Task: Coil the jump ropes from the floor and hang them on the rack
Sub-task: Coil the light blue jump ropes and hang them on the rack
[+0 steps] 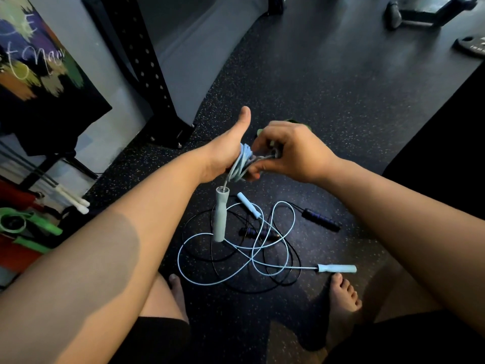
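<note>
Head view. The left hand (225,151) is closed around a coiled pale-blue rope (242,164), thumb raised; one grey-green handle (220,216) dangles below the coil on a short length of cord. The right hand (291,151) meets the coil from the other side — its fingers (258,170) curl in and pinch the coil's strands together with a second handle end. Beneath, on the speckled floor (328,106), two ropes lie tangled: a light-blue rope (210,281) with its handle (337,268) near a bare foot (343,298), and a black rope (295,261) with a dark handle (320,220). A black perforated rack upright (147,64) stands at upper left — well apart from the hands.
</note>
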`<state>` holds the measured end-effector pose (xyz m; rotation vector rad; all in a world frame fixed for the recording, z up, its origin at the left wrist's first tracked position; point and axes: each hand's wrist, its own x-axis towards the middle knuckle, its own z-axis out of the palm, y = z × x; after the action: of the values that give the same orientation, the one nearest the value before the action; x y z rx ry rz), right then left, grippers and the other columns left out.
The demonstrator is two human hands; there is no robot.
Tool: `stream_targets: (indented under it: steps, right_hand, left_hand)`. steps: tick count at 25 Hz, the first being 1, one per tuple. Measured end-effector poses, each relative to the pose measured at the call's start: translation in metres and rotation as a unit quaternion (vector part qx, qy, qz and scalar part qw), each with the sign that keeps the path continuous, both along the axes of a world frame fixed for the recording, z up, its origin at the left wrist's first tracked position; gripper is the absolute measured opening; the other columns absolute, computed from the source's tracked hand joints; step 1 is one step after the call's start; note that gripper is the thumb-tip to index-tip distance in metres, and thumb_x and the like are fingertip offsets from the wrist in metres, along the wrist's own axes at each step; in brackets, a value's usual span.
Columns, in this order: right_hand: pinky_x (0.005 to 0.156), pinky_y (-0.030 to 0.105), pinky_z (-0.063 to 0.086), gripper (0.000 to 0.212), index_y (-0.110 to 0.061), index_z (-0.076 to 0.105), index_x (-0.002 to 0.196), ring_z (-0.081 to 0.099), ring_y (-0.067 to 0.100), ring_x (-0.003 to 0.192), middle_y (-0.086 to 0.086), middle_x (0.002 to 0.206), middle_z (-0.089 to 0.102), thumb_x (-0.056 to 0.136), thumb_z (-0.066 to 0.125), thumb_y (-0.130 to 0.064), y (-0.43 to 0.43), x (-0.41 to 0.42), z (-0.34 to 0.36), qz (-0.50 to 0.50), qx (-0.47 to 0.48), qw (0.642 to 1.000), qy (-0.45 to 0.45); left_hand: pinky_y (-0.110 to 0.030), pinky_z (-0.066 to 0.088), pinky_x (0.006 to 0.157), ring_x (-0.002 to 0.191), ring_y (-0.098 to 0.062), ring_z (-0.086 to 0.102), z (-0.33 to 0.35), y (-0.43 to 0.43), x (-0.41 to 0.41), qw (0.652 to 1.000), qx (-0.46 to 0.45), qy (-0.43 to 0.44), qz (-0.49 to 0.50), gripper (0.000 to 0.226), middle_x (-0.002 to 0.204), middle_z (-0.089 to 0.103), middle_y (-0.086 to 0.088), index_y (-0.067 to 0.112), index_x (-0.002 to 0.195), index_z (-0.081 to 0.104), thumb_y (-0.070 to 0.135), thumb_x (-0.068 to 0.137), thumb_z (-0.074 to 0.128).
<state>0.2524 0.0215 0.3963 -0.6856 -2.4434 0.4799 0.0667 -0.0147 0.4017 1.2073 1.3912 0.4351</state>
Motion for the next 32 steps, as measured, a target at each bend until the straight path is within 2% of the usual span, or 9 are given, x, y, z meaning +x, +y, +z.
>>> stream_targets:
  steps: [3, 7, 10, 16, 19, 22, 25, 27, 32]
  right_hand:
    - [0.072, 0.012, 0.045, 0.047, -0.015, 0.072, 0.112, 0.059, -0.005, 0.076, -0.018, 0.088, 0.065, 0.074, 0.084, -0.042, 0.0, 0.003, -0.003, -0.01, -0.086, 0.996, 0.003]
    - [0.061, 0.037, 0.052, 0.032, -0.014, 0.074, 0.111, 0.06, 0.008, 0.064, -0.006, 0.076, 0.073, 0.085, 0.077, -0.031, -0.002, 0.003, -0.009, 0.012, -0.29, 0.957, 0.01]
    - [0.059, 0.034, 0.05, 0.03, -0.008, 0.07, 0.113, 0.06, 0.017, 0.071, -0.001, 0.081, 0.073, 0.09, 0.072, -0.026, -0.007, -0.001, -0.013, 0.04, -0.377, 0.925, 0.038]
    - [0.059, 0.03, 0.053, 0.029, -0.008, 0.072, 0.105, 0.06, 0.01, 0.064, -0.004, 0.075, 0.071, 0.084, 0.079, -0.027, -0.004, 0.003, -0.001, 0.011, -0.359, 0.933, 0.027]
    - [0.057, 0.038, 0.056, 0.032, -0.004, 0.068, 0.097, 0.064, 0.016, 0.063, 0.005, 0.078, 0.073, 0.081, 0.082, -0.028, -0.007, -0.004, -0.009, -0.04, -0.334, 0.938, 0.083]
    - [0.051, 0.035, 0.056, 0.029, -0.003, 0.064, 0.095, 0.066, 0.017, 0.06, 0.011, 0.079, 0.072, 0.083, 0.081, -0.024, -0.01, -0.016, -0.018, -0.055, -0.336, 0.929, 0.146]
    - [0.052, 0.029, 0.052, 0.025, -0.003, 0.063, 0.095, 0.064, 0.012, 0.062, 0.011, 0.082, 0.07, 0.085, 0.079, -0.02, -0.008, -0.03, -0.015, -0.05, -0.334, 0.92, 0.196]
    - [0.055, 0.027, 0.05, 0.025, -0.003, 0.064, 0.095, 0.062, 0.011, 0.063, 0.012, 0.083, 0.07, 0.086, 0.078, -0.022, -0.007, -0.039, -0.012, -0.05, -0.33, 0.919, 0.211]
    - [0.048, 0.027, 0.046, 0.017, -0.005, 0.064, 0.091, 0.056, 0.014, 0.051, 0.007, 0.072, 0.065, 0.088, 0.076, -0.017, -0.013, -0.058, -0.017, -0.029, -0.377, 0.893, 0.244]
  left_hand:
    - [-0.032, 0.046, 0.065, 0.055, -0.026, 0.049, 0.004, -0.007, 0.004, 0.995, -0.06, -0.053, -0.067, 0.105, 0.052, 0.048, -0.009, 0.009, 0.056, 0.053, 0.092, 0.075, -0.008]
    - [-0.034, 0.042, 0.072, 0.046, -0.024, 0.037, 0.003, -0.008, 0.001, 0.988, -0.091, -0.103, -0.069, 0.104, 0.04, 0.033, -0.002, 0.009, 0.059, 0.05, 0.096, 0.07, -0.006]
    - [-0.033, 0.045, 0.073, 0.037, -0.021, 0.035, 0.003, -0.009, -0.002, 0.983, -0.101, -0.138, -0.065, 0.106, 0.035, 0.031, -0.001, 0.006, 0.063, 0.05, 0.096, 0.07, -0.005]
    - [-0.031, 0.029, 0.06, 0.03, -0.015, 0.032, 0.004, -0.011, 0.007, 0.978, -0.066, -0.197, 0.003, 0.107, 0.032, 0.03, 0.0, 0.006, 0.052, 0.056, 0.094, 0.076, 0.0]
    - [-0.03, 0.029, 0.046, 0.031, -0.015, 0.029, 0.003, -0.012, 0.014, 0.981, 0.032, -0.127, 0.144, 0.108, 0.035, 0.033, -0.001, -0.007, 0.072, 0.062, 0.091, 0.081, 0.017]
    - [-0.026, 0.032, 0.042, 0.032, -0.015, 0.034, 0.007, -0.013, 0.016, 0.961, 0.119, -0.014, 0.247, 0.087, 0.037, 0.039, 0.0, 0.012, 0.053, 0.046, 0.088, 0.086, 0.02]
    - [-0.027, 0.036, 0.045, 0.032, -0.017, 0.04, 0.011, -0.008, 0.007, 0.94, 0.184, 0.068, 0.279, 0.085, 0.038, 0.044, -0.002, 0.016, 0.047, 0.043, 0.087, 0.087, 0.017]
    - [-0.027, 0.035, 0.045, 0.037, -0.017, 0.04, 0.008, -0.008, -0.007, 0.949, 0.186, 0.035, 0.251, 0.082, 0.041, 0.044, -0.002, 0.016, 0.051, 0.048, 0.083, 0.089, 0.019]
    - [-0.028, 0.05, 0.066, 0.062, -0.017, 0.053, 0.024, -0.029, -0.059, 0.967, 0.033, -0.226, 0.11, 0.022, 0.066, 0.055, -0.007, 0.004, 0.106, 0.052, 0.009, 0.101, 0.031]
